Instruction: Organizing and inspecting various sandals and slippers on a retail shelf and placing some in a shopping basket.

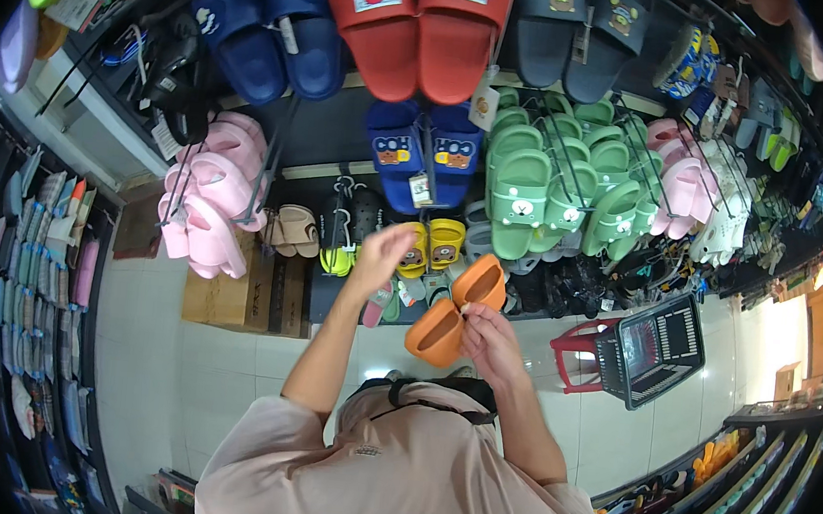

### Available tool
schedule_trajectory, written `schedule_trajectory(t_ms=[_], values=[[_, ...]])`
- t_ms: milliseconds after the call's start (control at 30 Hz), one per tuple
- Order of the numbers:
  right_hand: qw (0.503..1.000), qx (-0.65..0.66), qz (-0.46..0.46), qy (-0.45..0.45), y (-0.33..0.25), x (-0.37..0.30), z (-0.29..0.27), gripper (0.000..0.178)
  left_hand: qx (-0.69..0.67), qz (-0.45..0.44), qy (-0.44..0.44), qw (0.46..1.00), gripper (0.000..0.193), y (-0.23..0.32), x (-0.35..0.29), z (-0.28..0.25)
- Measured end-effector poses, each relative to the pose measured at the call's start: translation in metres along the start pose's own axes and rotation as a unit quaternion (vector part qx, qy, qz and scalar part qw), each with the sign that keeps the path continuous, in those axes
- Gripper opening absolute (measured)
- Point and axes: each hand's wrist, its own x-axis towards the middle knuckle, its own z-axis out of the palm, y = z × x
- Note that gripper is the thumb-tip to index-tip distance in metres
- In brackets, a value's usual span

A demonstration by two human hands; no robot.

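My right hand pinches a pair of orange slippers between thumb and fingers, at the place where the two slippers meet. The pair hangs in front of my body, with the foot openings facing up. My left hand is raised toward the rack, slightly blurred, its fingers loosely stretched and nothing visible in them. Beside its fingertips hang small yellow slippers with bear faces. Above it are blue slippers with a tag. Pink and green small slippers partly show behind my left wrist.
Green slippers and pink slippers hang on hooks ahead. Large red slippers hang higher up. Cardboard boxes stand on the tiled floor at the left. A black basket rests beside a red stool at the right.
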Motion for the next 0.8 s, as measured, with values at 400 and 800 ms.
schedule_trajectory(t_ms=[400, 800], values=[[0.987, 0.034, 0.045, -0.149, 0.08, 0.066, 0.14, 0.03, -0.005, 0.026, 0.284, 0.959, 0.049, 0.011, -0.164, -0.069], [0.968, -0.127, -0.006, -0.217, 0.096, 0.124, 0.235, 0.066, 0.037, 0.12, 0.366, 0.922, 0.023, 0.076, -0.122, -0.189]])
